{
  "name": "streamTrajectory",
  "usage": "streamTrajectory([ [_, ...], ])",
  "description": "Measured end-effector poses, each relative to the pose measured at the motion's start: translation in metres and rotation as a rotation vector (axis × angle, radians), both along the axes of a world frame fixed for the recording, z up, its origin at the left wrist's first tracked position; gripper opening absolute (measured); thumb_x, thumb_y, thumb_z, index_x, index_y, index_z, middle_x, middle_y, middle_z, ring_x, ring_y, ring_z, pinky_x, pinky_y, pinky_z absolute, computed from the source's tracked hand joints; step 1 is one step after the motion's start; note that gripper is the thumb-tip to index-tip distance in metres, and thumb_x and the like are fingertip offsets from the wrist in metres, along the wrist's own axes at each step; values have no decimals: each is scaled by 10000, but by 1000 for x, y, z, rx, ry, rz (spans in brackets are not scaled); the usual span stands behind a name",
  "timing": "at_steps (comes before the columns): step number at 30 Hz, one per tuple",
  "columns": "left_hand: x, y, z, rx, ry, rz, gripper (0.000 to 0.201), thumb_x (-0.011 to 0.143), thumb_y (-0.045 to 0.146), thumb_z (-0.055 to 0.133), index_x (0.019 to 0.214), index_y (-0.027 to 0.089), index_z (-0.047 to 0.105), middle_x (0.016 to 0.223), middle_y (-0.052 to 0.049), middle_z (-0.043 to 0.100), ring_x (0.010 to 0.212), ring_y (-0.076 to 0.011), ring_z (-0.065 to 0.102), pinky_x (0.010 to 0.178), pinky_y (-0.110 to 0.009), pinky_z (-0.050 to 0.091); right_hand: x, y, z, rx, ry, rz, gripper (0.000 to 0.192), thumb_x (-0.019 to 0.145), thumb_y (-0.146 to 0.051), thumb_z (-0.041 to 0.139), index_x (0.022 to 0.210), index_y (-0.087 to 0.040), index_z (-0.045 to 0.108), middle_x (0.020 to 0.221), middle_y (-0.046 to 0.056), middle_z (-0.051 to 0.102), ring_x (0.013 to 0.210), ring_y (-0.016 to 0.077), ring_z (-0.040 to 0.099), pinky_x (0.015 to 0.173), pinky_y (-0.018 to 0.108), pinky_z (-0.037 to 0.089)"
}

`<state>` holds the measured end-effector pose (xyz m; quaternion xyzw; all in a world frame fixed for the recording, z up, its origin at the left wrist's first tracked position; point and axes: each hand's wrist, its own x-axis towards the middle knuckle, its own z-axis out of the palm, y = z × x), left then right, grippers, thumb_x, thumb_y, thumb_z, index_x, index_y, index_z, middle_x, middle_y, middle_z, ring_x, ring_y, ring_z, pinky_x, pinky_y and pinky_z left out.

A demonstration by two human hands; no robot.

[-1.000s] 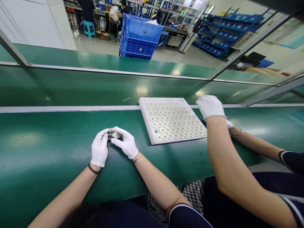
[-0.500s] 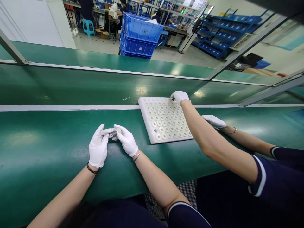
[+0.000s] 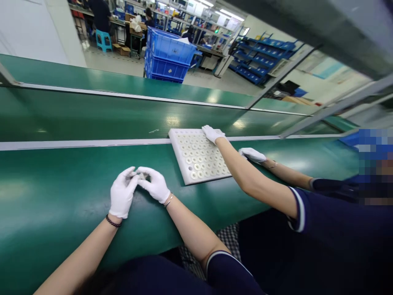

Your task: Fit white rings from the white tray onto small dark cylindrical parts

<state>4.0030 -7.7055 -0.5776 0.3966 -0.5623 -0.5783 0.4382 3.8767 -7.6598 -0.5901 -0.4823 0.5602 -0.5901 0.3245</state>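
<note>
Grey and small, a cylindrical part (image 3: 141,176) sits pinched between the fingertips of both gloved hands, mostly hidden by them, so its shape is hard to make out. It is held just above the green table (image 3: 61,205), roughly midway between the table's near edge and the pale strip along its far edge. The left hand (image 3: 122,193), in a white glove with a dark bead bracelet at the wrist, has its fingers curled in on the part from the left. The right hand (image 3: 154,184), also in a white glove with a thin bangle at the wrist, closes its thumb and forefinger on the part from the right, with the other fingers loosely bent.

Further right, near the far edge of the table, lies a white square foam tray (image 3: 179,157) full of small white rings set in rows. A co-worker's gloved hand (image 3: 212,133) rests on the tray's far corner, and the co-worker's other gloved hand (image 3: 252,155) lies on the table just beside the tray's right edge.
</note>
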Motion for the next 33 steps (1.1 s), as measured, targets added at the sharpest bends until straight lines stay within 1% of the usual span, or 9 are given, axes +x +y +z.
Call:
streamTrajectory([
  [3, 3, -9, -2, 87, -38, 28, 441, 776, 458, 680, 1096, 157, 647, 973, -87, 698, 867, -217, 677, 854, -394, 544, -4, 7, 14, -67, 281, 65, 352, 767, -386, 713, 1083, -236, 677, 965, 38, 699, 901, 183, 640, 899, 342, 516],
  [5, 4, -15, -2, 133, -24, 43, 445, 780, 457, 672, 1109, 160, 638, 966, -76, 693, 847, -203, 670, 850, -389, 539, -17, 17, 28, -113, 372, -1, 332, 786, -356, 702, 1098, -249, 673, 933, 36, 697, 907, 190, 641, 933, 355, 501],
  [7, 5, -17, -1, 160, -11, 67, 451, 775, 453, 677, 1116, 162, 630, 949, -65, 685, 843, -192, 661, 861, -386, 530, -41, 32, 40, -102, 381, -235, 338, 823, -353, 662, 1142, -242, 655, 981, 47, 691, 915, 195, 638, 936, 368, 497],
  [10, 5, -15, 1, 193, 9, 77, 448, 773, 458, 675, 1113, 169, 631, 961, -62, 680, 878, -194, 653, 888, -395, 516, -88, 59, 48, 44, 426, -647, 390, 853, -387, 608, 1191, -194, 637, 1126, 94, 665, 992, 226, 621, 931, 400, 493],
  [12, 4, -10, 3, 211, 4, 50, 449, 776, 471, 667, 1110, 173, 635, 984, -67, 681, 893, -202, 651, 898, -406, 511, -116, 75, 43, 189, 565, -754, 406, 835, -373, 613, 1182, -164, 646, 1159, 122, 659, 1055, 256, 604, 968, 431, 468],
  [15, 3, -4, 4, 222, -16, 3, 460, 779, 496, 655, 1099, 166, 643, 987, -78, 685, 900, -215, 651, 897, -419, 510, -138, 91, 27, 334, 723, -750, 408, 846, -351, 580, 1192, -146, 646, 1205, 140, 645, 1126, 273, 580, 1007, 449, 440],
  [20, 4, 0, 6, 222, -30, -29, 456, 786, 499, 645, 1096, 165, 648, 976, -81, 691, 891, -223, 653, 885, -420, 509, -136, 92, 4, 322, 833, -753, 443, 887, -365, 532, 1252, -128, 616, 1253, 148, 627, 1147, 265, 579, 1005, 428, 440],
  [29, -6, 3, 0, 211, 40, -48, 331, 822, 370, 600, 1057, 140, 641, 934, -79, 689, 834, -186, 643, 831, -350, 494, -137, 85, -2, 340, 1017, -713, 477, 865, -410, 419, 1104, -115, 708, 1099, 143, 706, 1029, 272, 643, 923, 399, 481],
  [33, -17, 0, -8, 192, 80, -68, 223, 800, 238, 584, 980, 137, 668, 865, -74, 697, 776, -166, 647, 766, -307, 514, -166, 81, -22, 521, 1058, -811, 559, 738, -535, 458, 1066, -176, 732, 969, 176, 720, 852, 345, 660, 667, 441, 487],
])
